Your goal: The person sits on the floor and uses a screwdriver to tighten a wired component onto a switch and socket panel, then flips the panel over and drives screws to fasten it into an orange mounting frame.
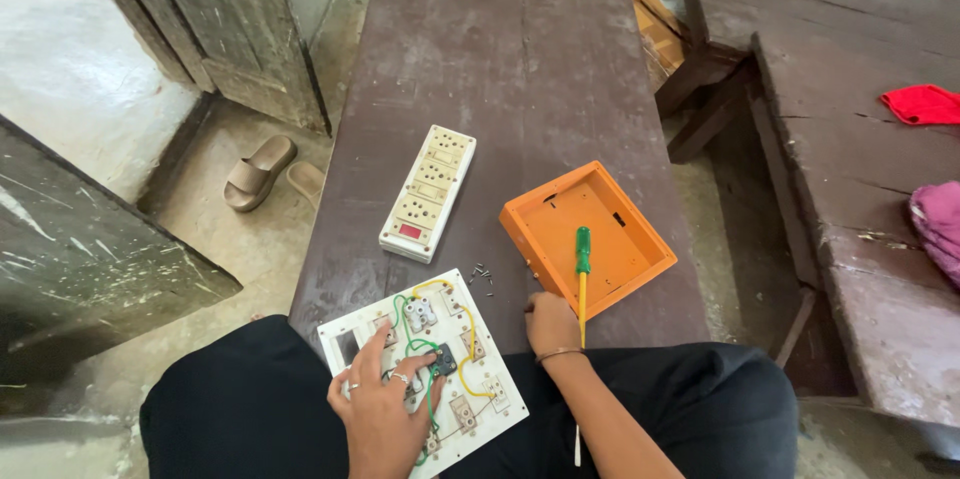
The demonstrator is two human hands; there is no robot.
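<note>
**Switch plate open, wiring exposed, box and screws set aside**

Head view: the white plate (425,369) lies face down across the person's lap at the near end of the desk (520,69), its green and yellow wires and switch backs showing. The left hand (385,409) rests on the plate, fingers (425,367) pinching a small dark part amid the wires. Just right of the plate, the right hand (552,327) is closed around the shaft of a green-handled screwdriver (582,274), whose handle lies over the orange box (588,236). That box sits empty, up and right of the plate. Loose screws (482,274) lie just above the plate; a closed white socket strip (428,193) lies beyond them. By my judgement, opening is done; refitting remains.
</note>
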